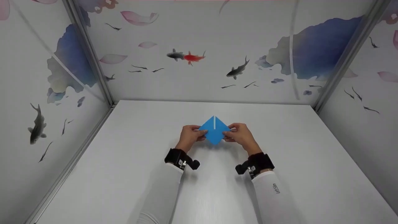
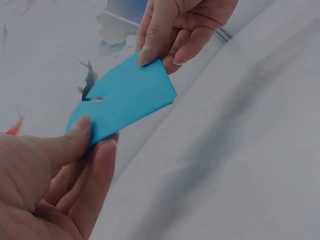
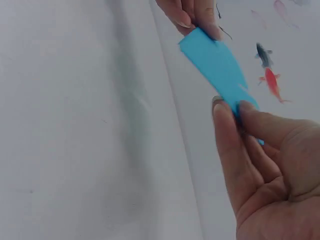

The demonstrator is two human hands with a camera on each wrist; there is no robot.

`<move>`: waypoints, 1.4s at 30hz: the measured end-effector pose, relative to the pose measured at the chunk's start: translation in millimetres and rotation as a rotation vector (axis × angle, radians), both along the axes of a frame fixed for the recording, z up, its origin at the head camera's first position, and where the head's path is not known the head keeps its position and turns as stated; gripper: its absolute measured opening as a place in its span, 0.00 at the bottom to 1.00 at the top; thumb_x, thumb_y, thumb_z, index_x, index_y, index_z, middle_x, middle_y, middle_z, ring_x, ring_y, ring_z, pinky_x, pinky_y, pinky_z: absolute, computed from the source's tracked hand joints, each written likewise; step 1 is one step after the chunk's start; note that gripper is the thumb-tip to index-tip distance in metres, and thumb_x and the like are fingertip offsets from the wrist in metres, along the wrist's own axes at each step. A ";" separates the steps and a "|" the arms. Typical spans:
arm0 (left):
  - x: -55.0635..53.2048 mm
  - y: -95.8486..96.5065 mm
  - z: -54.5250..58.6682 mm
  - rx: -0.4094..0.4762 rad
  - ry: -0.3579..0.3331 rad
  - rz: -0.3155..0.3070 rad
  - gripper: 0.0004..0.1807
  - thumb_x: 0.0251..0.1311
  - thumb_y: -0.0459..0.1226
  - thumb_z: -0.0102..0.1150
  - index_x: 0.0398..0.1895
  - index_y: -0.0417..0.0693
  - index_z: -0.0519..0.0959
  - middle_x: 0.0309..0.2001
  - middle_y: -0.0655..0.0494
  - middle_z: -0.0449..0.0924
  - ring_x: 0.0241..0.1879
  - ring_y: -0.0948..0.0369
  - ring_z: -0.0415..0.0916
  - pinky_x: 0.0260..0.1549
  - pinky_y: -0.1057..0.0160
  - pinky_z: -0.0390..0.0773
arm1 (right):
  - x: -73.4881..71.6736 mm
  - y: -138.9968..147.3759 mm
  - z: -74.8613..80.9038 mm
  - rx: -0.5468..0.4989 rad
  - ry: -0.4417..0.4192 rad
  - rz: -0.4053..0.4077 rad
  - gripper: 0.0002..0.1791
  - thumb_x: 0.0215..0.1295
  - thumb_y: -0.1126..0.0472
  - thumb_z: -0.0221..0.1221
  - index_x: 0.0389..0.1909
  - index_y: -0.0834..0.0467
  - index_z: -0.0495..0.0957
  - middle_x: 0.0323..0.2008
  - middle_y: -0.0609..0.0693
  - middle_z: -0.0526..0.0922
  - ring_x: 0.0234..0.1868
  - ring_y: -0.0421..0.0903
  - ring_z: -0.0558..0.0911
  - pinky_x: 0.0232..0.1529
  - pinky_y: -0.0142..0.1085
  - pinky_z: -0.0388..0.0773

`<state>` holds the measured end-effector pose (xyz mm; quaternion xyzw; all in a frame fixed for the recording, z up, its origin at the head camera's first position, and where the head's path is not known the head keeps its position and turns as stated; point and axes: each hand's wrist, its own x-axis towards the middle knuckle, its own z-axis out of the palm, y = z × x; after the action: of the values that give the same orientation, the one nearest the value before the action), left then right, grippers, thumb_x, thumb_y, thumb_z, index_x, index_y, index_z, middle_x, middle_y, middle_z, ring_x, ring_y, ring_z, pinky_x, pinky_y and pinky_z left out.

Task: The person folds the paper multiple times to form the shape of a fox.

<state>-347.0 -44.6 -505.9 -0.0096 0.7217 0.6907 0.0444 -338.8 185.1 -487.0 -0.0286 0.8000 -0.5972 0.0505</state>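
A flat blue diamond-shaped sheet, looking like folded paper, is held up over the white table between both hands. A narrow slit runs from its far corner to about its middle. My left hand pinches the left corner, thumb on the near face and fingers behind. On the opposite corner, my right hand pinches in the same way. In the left wrist view the blue sheet appears slightly bent, its slit opening on the far side. The right wrist view shows the sheet tilted, with fingertips behind it.
The white table spreads out under the arms, with soft shadows of the hands on it. White panels printed with fish and petals enclose the back and sides, joined by grey metal posts. Black camera straps sit on both wrists.
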 end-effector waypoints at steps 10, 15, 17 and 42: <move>4.0 6.3 -15.6 -0.468 0.056 -0.030 0.21 0.54 0.38 0.71 0.48 0.35 0.79 0.34 0.48 0.83 0.27 0.60 0.81 0.27 0.65 0.79 | -6.3 -0.2 -27.9 0.439 -0.040 -0.001 0.17 0.56 0.55 0.69 0.41 0.62 0.80 0.30 0.52 0.81 0.28 0.44 0.79 0.26 0.33 0.75; 6.8 11.8 -15.0 -0.601 0.144 0.031 0.21 0.52 0.40 0.72 0.48 0.38 0.80 0.40 0.49 0.82 0.37 0.57 0.80 0.37 0.60 0.80 | -7.6 0.3 -27.5 0.485 0.005 0.005 0.18 0.55 0.54 0.70 0.39 0.62 0.79 0.30 0.52 0.79 0.28 0.44 0.77 0.26 0.33 0.72; 6.7 13.5 -16.2 -0.625 0.168 0.058 0.21 0.52 0.40 0.72 0.47 0.39 0.79 0.42 0.48 0.81 0.41 0.56 0.78 0.42 0.58 0.79 | -7.6 0.2 -26.3 0.492 0.007 0.012 0.19 0.55 0.53 0.70 0.39 0.62 0.77 0.29 0.52 0.79 0.25 0.44 0.77 0.25 0.33 0.73; 25.6 26.4 -11.7 -0.732 0.214 -0.134 0.11 0.45 0.40 0.77 0.28 0.46 0.84 0.27 0.58 0.82 0.32 0.61 0.77 0.35 0.63 0.77 | 0.0 0.8 -30.1 0.567 0.004 -0.003 0.26 0.58 0.48 0.67 0.46 0.62 0.69 0.31 0.53 0.77 0.29 0.46 0.76 0.31 0.35 0.71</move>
<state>-321.5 -18.1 -517.6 0.0946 0.9200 0.3802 0.0075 -338.8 186.0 -517.1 -0.0133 0.9352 -0.3497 0.0542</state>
